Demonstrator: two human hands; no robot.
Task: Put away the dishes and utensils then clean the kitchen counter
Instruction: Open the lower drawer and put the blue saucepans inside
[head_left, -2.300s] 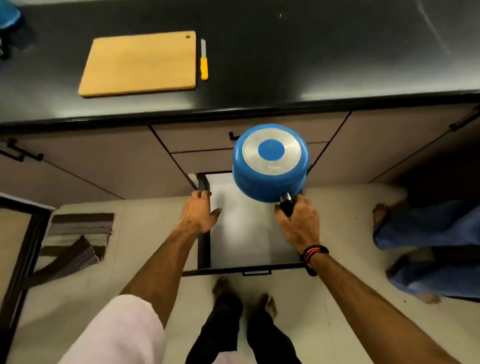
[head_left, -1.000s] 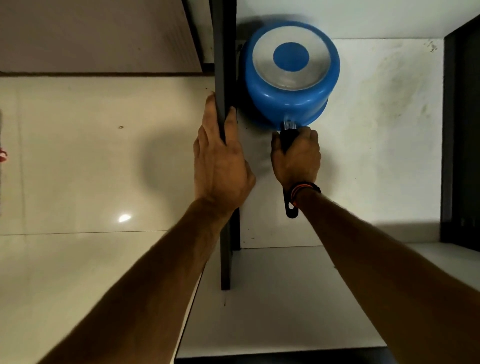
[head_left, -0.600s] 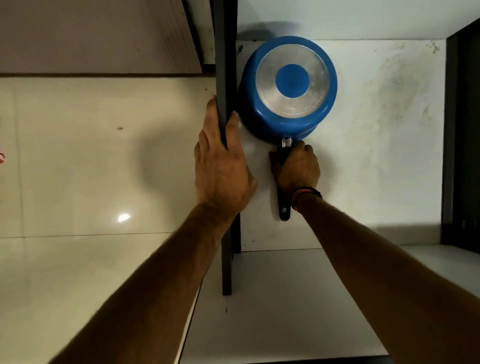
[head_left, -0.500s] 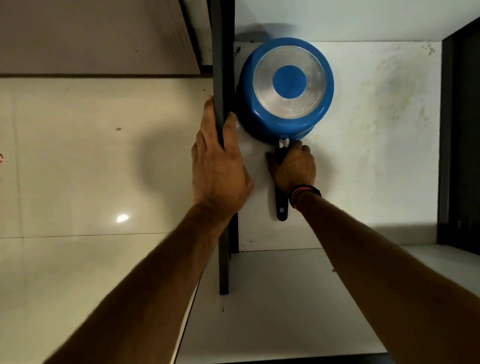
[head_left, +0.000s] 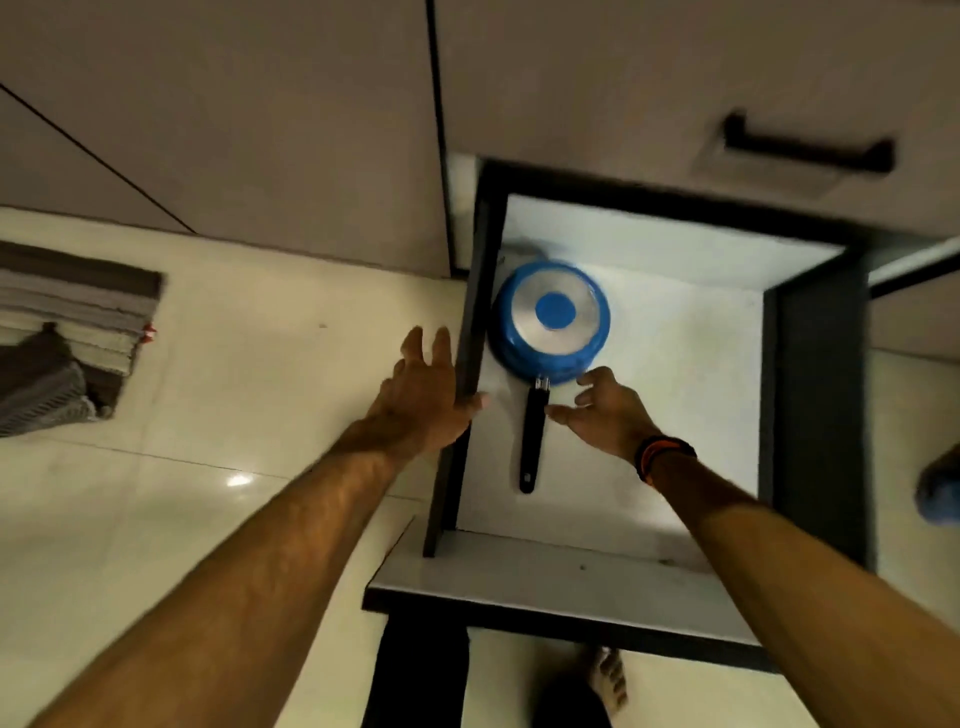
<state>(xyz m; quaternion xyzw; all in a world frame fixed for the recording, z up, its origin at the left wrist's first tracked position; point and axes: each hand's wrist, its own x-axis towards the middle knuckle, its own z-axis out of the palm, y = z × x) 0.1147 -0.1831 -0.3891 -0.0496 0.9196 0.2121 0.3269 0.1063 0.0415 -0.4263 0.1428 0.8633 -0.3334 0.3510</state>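
Observation:
A blue saucepan (head_left: 550, 322) lies upside down on the white floor of the pulled-out drawer (head_left: 675, 374), near its left wall, with its black handle (head_left: 532, 441) pointing toward me. My right hand (head_left: 605, 410) hovers just right of the handle, fingers spread, holding nothing. My left hand (head_left: 426, 389) is open beside the drawer's dark left wall (head_left: 462, 415), its thumb over the rim.
Beige cabinet fronts with a black pull handle (head_left: 805, 145) rise behind the drawer. A striped mat and a grey cloth (head_left: 67, 332) lie on the tiled floor at the left. My feet (head_left: 602, 686) stand at the drawer's front panel. A blue shape (head_left: 940, 488) shows at the right edge.
My right hand has let go of the saucepan handle and drawn back, open. My left hand has loosened from the drawer's wall. The view has pulled back and up.

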